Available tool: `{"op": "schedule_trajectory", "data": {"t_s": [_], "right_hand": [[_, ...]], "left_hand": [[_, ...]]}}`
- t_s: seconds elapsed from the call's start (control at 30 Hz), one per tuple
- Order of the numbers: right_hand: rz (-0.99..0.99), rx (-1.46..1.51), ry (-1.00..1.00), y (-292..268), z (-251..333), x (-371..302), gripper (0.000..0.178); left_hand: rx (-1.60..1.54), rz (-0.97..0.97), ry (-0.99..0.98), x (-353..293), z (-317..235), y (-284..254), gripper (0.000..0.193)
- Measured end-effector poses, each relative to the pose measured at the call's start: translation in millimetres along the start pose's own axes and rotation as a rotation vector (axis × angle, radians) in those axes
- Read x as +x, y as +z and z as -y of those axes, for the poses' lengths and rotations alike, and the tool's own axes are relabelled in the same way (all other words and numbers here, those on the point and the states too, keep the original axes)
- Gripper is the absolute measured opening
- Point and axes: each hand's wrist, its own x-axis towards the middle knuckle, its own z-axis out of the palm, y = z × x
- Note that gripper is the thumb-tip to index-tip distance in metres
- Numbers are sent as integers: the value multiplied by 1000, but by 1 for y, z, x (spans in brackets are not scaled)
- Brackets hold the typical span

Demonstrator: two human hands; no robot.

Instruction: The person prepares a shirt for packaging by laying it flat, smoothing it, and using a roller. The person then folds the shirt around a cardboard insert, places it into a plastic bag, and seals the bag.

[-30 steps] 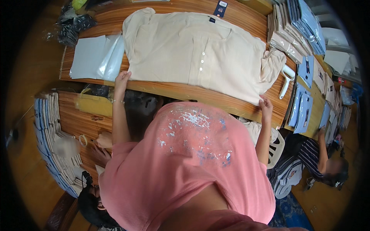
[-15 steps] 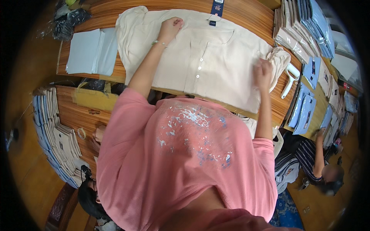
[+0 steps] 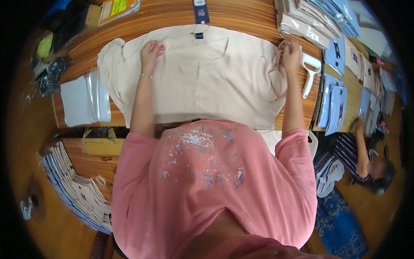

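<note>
Cream woven-fabric blouse with a small-buttoned placket (image 3: 241, 86) lies spread across the frame's upper centre on a striped brown wood-grain table (image 3: 241, 17). Both hands were at its hem a second ago; now they are up near the shoulders, so the handling has passed to the garment's top part. From the left: pale flat sheets with clear plastic (image 3: 77, 101) lie beside the sleeve. Toward upper left, an orange-and-yellow printed packet (image 3: 114, 11) carries lettering. The left hand (image 3: 152, 51) has curled fingers on the cloth; whether they pinch it, I cannot tell. At the neckline sits a small navy cloth label (image 3: 199, 36); above it, a navy card hang tag (image 3: 201, 13) bears tiny print and a white sticker. Rightward, the right hand (image 3: 291, 51) has fingers closed on bunched sleeve cloth, near a white-handled lint roller (image 3: 310, 71).
</note>
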Motion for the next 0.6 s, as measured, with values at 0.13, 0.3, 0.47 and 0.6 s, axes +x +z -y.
{"op": "schedule_trajectory", "data": {"t_s": [0.13,0.3,0.47,0.6], "right_hand": [[412,-463,388,25,-89,38,38],[400,-614,299,30,-69,34,28],[234,-102,251,14,-56,23,14],[-195,633,137,-10,8,9,5]], "left_hand": [[-103,63,-31,3,-4,0,18],[-99,33,-39,-11,-17,-2,19],[-106,-5,-35,-17,-19,3,19],[-207,70,33,-39,-39,13,18]]}}
